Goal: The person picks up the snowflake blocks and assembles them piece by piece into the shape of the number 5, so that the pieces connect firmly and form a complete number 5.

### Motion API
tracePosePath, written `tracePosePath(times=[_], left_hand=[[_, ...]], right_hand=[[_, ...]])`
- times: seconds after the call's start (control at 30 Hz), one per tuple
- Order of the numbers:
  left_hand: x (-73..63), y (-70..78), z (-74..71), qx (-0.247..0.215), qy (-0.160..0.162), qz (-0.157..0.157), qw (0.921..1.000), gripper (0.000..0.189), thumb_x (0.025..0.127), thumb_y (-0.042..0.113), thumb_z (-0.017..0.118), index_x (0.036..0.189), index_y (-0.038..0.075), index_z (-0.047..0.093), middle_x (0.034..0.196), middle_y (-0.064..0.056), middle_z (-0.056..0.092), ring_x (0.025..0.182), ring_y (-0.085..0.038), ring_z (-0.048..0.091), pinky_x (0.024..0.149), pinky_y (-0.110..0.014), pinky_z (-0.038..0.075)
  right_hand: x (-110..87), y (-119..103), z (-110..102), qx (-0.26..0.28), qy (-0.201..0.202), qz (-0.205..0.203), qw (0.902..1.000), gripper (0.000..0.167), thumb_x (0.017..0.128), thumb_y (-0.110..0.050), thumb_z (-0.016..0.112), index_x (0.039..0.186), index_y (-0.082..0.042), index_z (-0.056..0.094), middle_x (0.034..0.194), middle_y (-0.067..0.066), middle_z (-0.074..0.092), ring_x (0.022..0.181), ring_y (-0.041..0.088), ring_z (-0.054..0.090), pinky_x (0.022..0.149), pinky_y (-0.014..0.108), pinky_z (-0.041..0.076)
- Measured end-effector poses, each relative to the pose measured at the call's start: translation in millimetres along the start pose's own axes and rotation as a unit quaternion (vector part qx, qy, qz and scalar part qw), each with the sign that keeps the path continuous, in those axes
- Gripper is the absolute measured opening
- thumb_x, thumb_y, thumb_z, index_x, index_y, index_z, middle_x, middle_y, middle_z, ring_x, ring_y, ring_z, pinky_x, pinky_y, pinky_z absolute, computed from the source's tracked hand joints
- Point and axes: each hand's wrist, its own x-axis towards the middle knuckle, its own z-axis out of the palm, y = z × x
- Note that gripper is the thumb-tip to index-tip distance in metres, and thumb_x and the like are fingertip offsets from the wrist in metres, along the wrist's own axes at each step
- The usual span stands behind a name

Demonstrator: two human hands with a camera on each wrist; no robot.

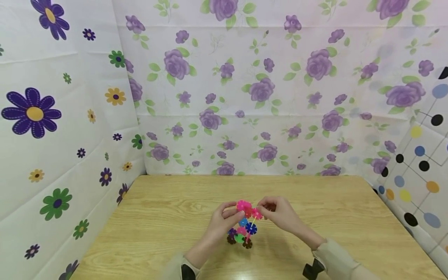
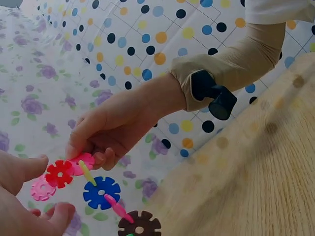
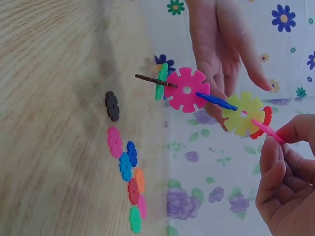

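Observation:
A chain of slotted plastic flower discs hangs in the air below the hands. Its pink (image 2: 82,163), red (image 2: 59,173), yellow (image 3: 244,113), blue (image 2: 101,192), green (image 3: 161,81) and brown (image 2: 140,226) discs are slotted together edge to edge. My right hand (image 1: 279,212) pinches a pink disc (image 3: 268,130) at the top between thumb and fingertip. Beside the chain's upper left end is my left hand (image 1: 223,220), thumb apart from its fingers, around another pink disc (image 2: 43,188). No firm hold by the left hand shows.
Several more discs lie on the wooden table (image 1: 157,225), among them a dark one (image 3: 112,106), an orange one (image 3: 140,180) and a green one (image 3: 135,220). Some overlap; whether they are joined I cannot tell. Flowered cloth (image 1: 245,97) stands behind the table.

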Motion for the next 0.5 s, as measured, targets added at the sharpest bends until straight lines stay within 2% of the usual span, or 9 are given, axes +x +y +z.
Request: tracePosePath(times=[0.07, 0.23, 0.4, 0.5], left_hand=[[2.9, -1.9, 4.1, -0.030, 0.011, 0.013, 0.9994, 0.063, 0.090, 0.034, 0.068, 0.140, 0.003, 0.042, 0.131, -0.019, 0.058, 0.114, -0.021, 0.062, 0.103, -0.041, 0.047], [4.9, -1.5, 12.5, -0.081, 0.020, 0.036, 0.9959, 0.057, 0.089, 0.027, 0.071, 0.134, 0.001, 0.048, 0.116, -0.010, 0.068, 0.103, -0.015, 0.067, 0.095, -0.031, 0.052], [4.6, -1.2, 17.5, -0.112, 0.011, 0.039, 0.9928, 0.046, 0.089, 0.021, 0.071, 0.127, 0.002, 0.052, 0.112, -0.006, 0.070, 0.101, -0.014, 0.068, 0.096, -0.034, 0.052], [5.3, -1.5, 19.1, -0.114, 0.011, 0.038, 0.9927, 0.044, 0.088, 0.020, 0.072, 0.124, 0.003, 0.054, 0.114, -0.008, 0.070, 0.103, -0.014, 0.068, 0.097, -0.035, 0.051]], right_hand=[[0.5, -2.2, -1.8, 0.006, -0.007, -0.002, 1.0000, 0.013, 0.095, -0.024, 0.062, 0.092, -0.014, 0.070, 0.074, 0.005, 0.065, 0.058, 0.010, 0.055, 0.048, 0.023, 0.044], [0.5, -11.2, -4.4, 0.008, -0.017, 0.004, 0.9998, 0.012, 0.096, -0.017, 0.060, 0.096, -0.010, 0.070, 0.078, 0.014, 0.066, 0.058, 0.008, 0.053, 0.049, 0.021, 0.043], [-2.6, -36.4, -7.7, 0.003, -0.021, -0.006, 0.9998, 0.011, 0.096, -0.009, 0.059, 0.096, -0.005, 0.069, 0.077, 0.016, 0.065, 0.057, 0.004, 0.051, 0.050, 0.020, 0.043], [-2.0, -35.2, -7.4, 0.003, -0.018, -0.014, 0.9997, 0.011, 0.096, -0.013, 0.060, 0.096, -0.008, 0.069, 0.077, 0.015, 0.065, 0.057, 0.008, 0.051, 0.049, 0.020, 0.042]])
